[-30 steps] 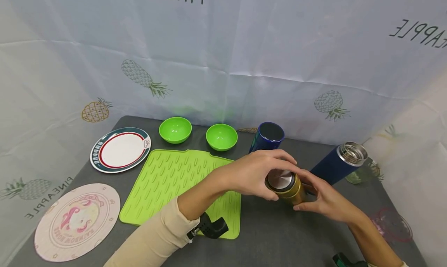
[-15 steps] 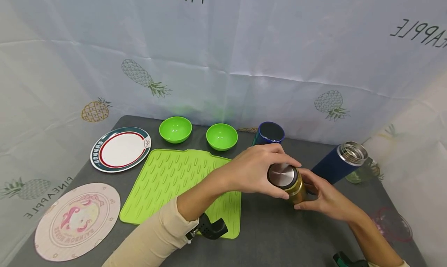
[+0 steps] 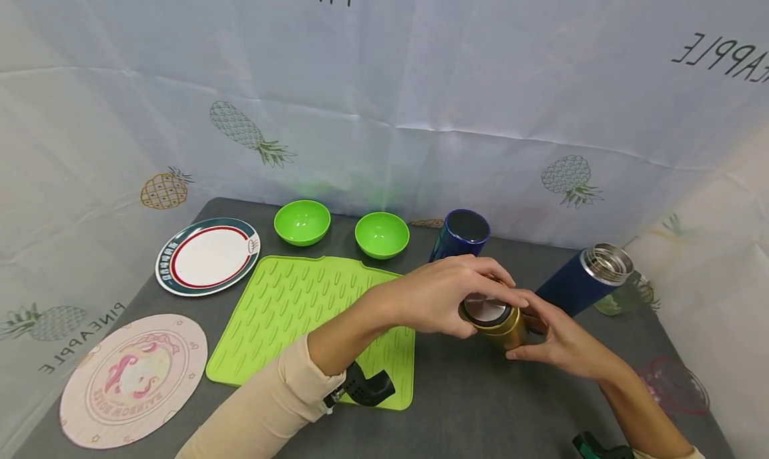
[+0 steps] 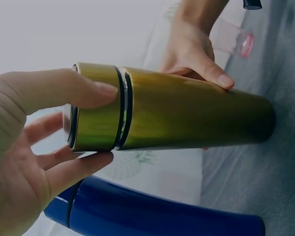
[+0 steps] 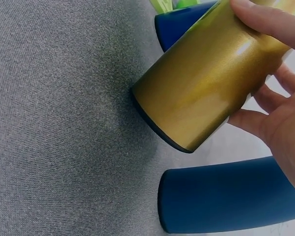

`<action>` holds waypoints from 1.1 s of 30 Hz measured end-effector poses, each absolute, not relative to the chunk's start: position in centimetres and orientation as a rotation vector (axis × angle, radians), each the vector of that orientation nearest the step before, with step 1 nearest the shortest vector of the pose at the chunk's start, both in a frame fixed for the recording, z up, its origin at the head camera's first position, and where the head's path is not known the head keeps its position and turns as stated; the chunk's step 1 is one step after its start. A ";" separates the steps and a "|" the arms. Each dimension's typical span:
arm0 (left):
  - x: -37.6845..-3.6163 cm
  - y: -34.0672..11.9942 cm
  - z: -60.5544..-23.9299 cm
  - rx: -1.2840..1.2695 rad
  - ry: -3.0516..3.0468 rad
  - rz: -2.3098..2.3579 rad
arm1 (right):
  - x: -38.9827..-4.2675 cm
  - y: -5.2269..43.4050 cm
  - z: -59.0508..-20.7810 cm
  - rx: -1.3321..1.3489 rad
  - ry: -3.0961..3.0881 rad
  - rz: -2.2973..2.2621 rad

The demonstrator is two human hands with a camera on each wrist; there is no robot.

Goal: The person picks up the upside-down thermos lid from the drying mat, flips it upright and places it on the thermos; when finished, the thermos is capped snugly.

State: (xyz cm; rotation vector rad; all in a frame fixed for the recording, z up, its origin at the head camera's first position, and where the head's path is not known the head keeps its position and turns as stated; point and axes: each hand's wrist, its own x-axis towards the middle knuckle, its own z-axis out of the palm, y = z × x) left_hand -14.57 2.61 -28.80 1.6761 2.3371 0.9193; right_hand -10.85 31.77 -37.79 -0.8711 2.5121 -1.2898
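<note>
A gold thermos [image 3: 508,332] stands on the grey table between my two hands. My left hand [image 3: 438,295] grips its gold lid [image 4: 95,128] from above, with the thumb on one side and fingers on the other. A narrow dark and silver band shows between lid and body in the left wrist view. My right hand [image 3: 561,342] holds the body [image 5: 201,83] lower down, thumb at the front. Right of it stands a navy thermos [image 3: 571,282] without a lid, its steel mouth showing. A shiny blue tumbler [image 3: 459,239] is behind my left hand.
A lime-green mat [image 3: 300,312] lies under my left forearm. Two green bowls [image 3: 381,235] stand behind it. A rimmed plate [image 3: 210,255] and a pink round mat [image 3: 135,382] lie at left. A clear pinkish cup [image 3: 675,385] is at the right edge, before the curtain [image 3: 384,79].
My left hand turned round the lid, thumb swinging toward the right and front, then turned back. My right hand has kept its hold on the thermos body, nearly still.
</note>
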 end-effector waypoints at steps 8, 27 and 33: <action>-13.8 2.8 -29.4 1.610 2.483 0.949 | -10.7 31.9 -37.9 -0.894 2.520 -1.285; -14.1 2.5 -29.6 1.710 2.266 1.078 | -10.8 32.0 -38.1 -0.895 2.506 -1.308; -13.9 2.8 -30.0 1.622 2.452 1.036 | -10.8 32.1 -38.0 -0.874 2.532 -1.296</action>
